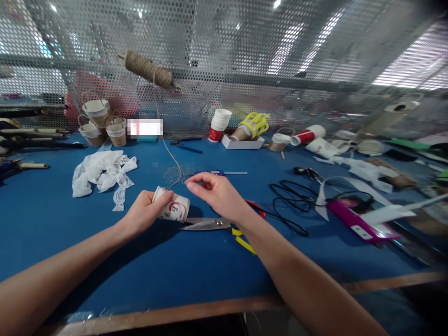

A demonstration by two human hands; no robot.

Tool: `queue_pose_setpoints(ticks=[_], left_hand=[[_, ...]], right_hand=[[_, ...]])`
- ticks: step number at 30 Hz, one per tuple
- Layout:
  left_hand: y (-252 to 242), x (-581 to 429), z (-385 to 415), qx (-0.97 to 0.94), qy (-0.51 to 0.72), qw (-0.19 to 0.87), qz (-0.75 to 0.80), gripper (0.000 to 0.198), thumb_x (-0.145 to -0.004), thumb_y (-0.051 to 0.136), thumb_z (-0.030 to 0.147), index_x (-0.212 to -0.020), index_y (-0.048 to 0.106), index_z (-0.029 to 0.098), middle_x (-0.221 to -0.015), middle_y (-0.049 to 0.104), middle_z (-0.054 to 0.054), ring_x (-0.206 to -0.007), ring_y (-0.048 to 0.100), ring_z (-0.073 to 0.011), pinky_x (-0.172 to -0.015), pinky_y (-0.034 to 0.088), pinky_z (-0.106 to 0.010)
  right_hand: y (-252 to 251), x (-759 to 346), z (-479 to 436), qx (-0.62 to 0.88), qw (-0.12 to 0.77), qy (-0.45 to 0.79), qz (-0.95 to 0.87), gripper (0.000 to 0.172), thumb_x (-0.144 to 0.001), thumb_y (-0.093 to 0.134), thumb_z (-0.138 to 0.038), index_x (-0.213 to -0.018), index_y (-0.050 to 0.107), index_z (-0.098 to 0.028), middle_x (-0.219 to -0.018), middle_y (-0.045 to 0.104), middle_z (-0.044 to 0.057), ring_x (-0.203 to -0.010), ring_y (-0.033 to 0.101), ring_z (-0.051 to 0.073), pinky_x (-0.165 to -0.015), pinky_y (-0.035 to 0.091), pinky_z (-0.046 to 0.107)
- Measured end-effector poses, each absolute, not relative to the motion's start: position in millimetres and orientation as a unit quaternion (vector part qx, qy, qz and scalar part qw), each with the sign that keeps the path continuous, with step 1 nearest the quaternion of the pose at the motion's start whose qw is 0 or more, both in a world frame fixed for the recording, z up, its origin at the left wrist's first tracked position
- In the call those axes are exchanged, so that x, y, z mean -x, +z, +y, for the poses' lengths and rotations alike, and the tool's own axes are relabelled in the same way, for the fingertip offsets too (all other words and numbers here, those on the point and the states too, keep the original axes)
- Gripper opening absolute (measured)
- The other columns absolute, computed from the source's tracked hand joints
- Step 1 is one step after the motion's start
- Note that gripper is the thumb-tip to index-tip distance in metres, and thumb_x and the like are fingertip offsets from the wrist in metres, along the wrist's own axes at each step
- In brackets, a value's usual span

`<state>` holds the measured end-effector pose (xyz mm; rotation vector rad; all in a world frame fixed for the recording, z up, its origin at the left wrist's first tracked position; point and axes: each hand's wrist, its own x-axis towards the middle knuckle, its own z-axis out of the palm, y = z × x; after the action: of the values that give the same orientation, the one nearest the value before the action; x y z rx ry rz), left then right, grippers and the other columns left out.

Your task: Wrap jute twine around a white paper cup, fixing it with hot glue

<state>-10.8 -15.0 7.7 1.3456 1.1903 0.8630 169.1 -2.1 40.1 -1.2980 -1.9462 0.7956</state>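
My left hand (145, 210) grips a white paper cup (174, 210) printed with a red ring and dark characters, tipped on its side above the blue table. Twine (171, 154) comes down from a spool (149, 70) and curves to the cup near my left thumb. Just right of that curve is my right hand (219, 193), thumb and index finger brought together in a pinch; whether anything is between them is too small to tell. Scissors (210, 224) with yellow handles lie partly open below my right hand, their handles partly hidden by my forearm.
White lace fabric (101, 170) lies left, in front of twine-handled cups (96, 112). Pliers (187, 145), stacked paper cups (220, 125) and a white box (243, 142) stand farther back. A black cord (289, 200) and a purple device (360, 221) occupy the right.
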Motion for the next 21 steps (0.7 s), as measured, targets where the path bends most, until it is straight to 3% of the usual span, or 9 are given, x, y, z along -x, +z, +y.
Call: queue_pose_setpoints(ticks=[4, 8, 12, 14, 19, 21], left_hand=[[2.6, 13.1, -8.9, -0.548, 0.383, 0.540, 0.512, 0.038, -0.072, 0.054, 0.045, -0.061, 0.065, 0.011, -0.058, 0.065, -0.005, -0.050, 0.054, -0.0129, -0.052, 0.040, -0.022], [-3.8, 16.6, -0.9, -0.544, 0.419, 0.496, 0.531, 0.040, -0.071, 0.054, 0.048, -0.060, 0.064, 0.010, -0.055, 0.063, -0.004, -0.049, 0.051, -0.0119, -0.049, 0.037, -0.021], [-8.3, 16.8, 3.3, -0.551, 0.418, 0.487, 0.533, 0.041, -0.070, 0.054, 0.048, -0.062, 0.064, 0.010, -0.053, 0.061, -0.002, -0.048, 0.049, -0.0113, -0.048, 0.036, -0.020], [-9.1, 16.1, 3.8, -0.551, 0.416, 0.487, 0.536, 0.041, -0.070, 0.054, 0.048, -0.060, 0.063, 0.010, -0.052, 0.059, -0.001, -0.047, 0.048, -0.0110, -0.048, 0.035, -0.020], [-7.9, 15.9, 3.3, -0.545, 0.416, 0.482, 0.545, 0.039, -0.070, 0.054, 0.048, -0.062, 0.061, 0.010, -0.052, 0.057, -0.001, -0.047, 0.047, -0.0108, -0.046, 0.033, -0.021], [-6.9, 15.8, 3.0, -0.542, 0.418, 0.484, 0.545, 0.039, -0.070, 0.054, 0.048, -0.063, 0.060, 0.011, -0.054, 0.058, 0.000, -0.047, 0.048, -0.0111, -0.047, 0.034, -0.021]], right_hand=[[49.9, -195.8, 19.6, 0.636, 0.262, 0.134, -0.714, 0.023, -0.081, 0.048, -0.032, -0.092, 0.058, -0.014, -0.089, 0.062, 0.009, -0.075, 0.056, 0.017, -0.070, 0.042, 0.031], [43.4, -217.7, 40.7, 0.686, 0.147, 0.143, -0.698, 0.013, -0.071, 0.062, -0.023, -0.078, 0.061, -0.011, -0.082, 0.061, 0.012, -0.079, 0.057, 0.023, -0.072, 0.042, 0.037], [29.2, -224.9, 50.9, 0.700, 0.080, 0.188, -0.685, 0.025, -0.084, 0.048, -0.030, -0.105, 0.054, -0.017, -0.108, 0.054, 0.007, -0.090, 0.054, 0.017, -0.077, 0.046, 0.037], [24.7, -225.9, 52.2, 0.700, 0.087, 0.204, -0.679, 0.027, -0.085, 0.047, -0.030, -0.108, 0.052, -0.018, -0.111, 0.053, 0.007, -0.091, 0.054, 0.017, -0.077, 0.046, 0.036], [31.9, -226.9, 41.2, 0.681, 0.176, 0.270, -0.657, 0.029, -0.073, 0.058, -0.018, -0.100, 0.052, -0.010, -0.076, 0.062, 0.009, -0.066, 0.060, 0.018, -0.063, 0.048, 0.032], [41.0, -225.5, 31.5, 0.655, 0.222, 0.301, -0.657, 0.035, -0.073, 0.058, -0.019, -0.106, 0.047, -0.013, -0.082, 0.061, 0.008, -0.066, 0.060, 0.014, -0.063, 0.049, 0.029]])
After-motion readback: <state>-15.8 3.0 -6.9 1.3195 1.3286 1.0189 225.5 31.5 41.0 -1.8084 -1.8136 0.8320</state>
